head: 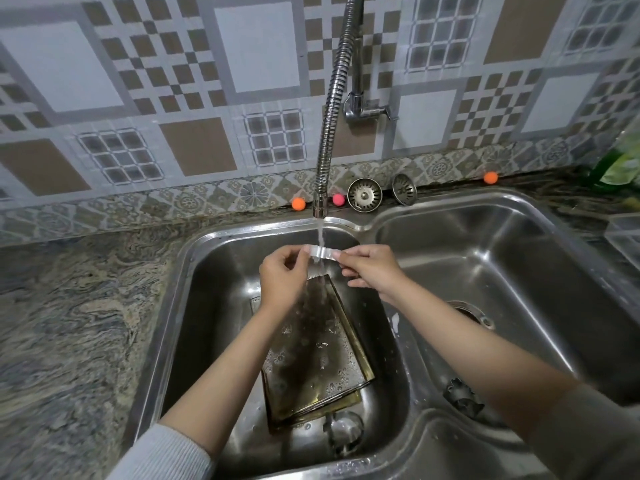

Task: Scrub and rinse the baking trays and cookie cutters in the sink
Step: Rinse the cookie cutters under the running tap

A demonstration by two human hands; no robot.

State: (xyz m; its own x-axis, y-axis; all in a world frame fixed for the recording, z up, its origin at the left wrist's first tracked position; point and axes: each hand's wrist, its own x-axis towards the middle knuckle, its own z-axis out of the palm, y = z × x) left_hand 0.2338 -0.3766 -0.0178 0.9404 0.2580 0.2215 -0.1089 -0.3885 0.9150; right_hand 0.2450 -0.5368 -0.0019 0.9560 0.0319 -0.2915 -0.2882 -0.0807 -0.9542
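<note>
Both hands hold a small metal cookie cutter (323, 253) under the running water from the flexible tap (320, 202), above the left basin (194, 306). My left hand (282, 280) pinches its left end and my right hand (372, 268) pinches its right end. Below them, dark wet baking trays (315, 355) lie stacked in the left basin, dotted with bubbles. A round cookie cutter (344, 433) lies at the near end of that basin. A toothed cookie cutter (462, 398) rests in the right basin (512, 258).
Two metal sink strainers (364, 195) (404, 189) lean against the tiled wall behind the sink, with small orange (298, 204) and pink balls (338, 199) beside them. A green bottle (620, 164) stands at the far right. Marbled stone counter (76, 327) lies to the left.
</note>
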